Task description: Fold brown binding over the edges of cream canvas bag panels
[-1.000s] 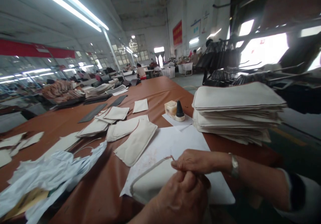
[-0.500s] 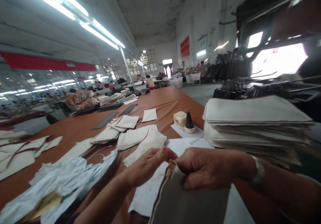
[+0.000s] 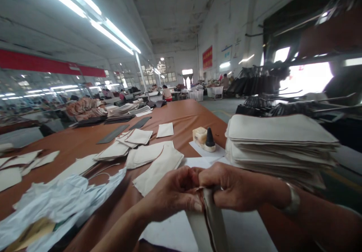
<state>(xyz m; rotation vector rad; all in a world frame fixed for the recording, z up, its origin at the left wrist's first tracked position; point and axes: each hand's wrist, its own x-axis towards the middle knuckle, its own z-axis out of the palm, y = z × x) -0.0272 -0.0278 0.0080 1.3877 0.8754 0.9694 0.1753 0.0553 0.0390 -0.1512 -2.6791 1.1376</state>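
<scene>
Both hands meet at the top corner of a pale fabric panel [image 3: 210, 225] with a brown edge, low in the middle of the view. My left hand [image 3: 172, 191] pinches the panel's edge from the left, thumb lying along it. My right hand [image 3: 232, 186], a bracelet at its wrist, has its fingers curled round the panel's right side. The panel hangs edge-on, its two faces showing on either side of the brown edge. Below it lie white paper sheets [image 3: 169, 229]. What the fingertips press together is hidden.
A tall stack of cream panels [image 3: 279, 131] stands at right. Beside it sit a block and black cone [image 3: 209, 137]. Smaller cream pieces [image 3: 149, 154] and crumpled white cloth [image 3: 68, 191] lie left on the brown-covered table [image 3: 183, 112]. People work in the distance.
The panel has turned from showing its broad face to standing edge-on. My left hand has come round its left side with the thumb on it, and my right fingers have curled in.
</scene>
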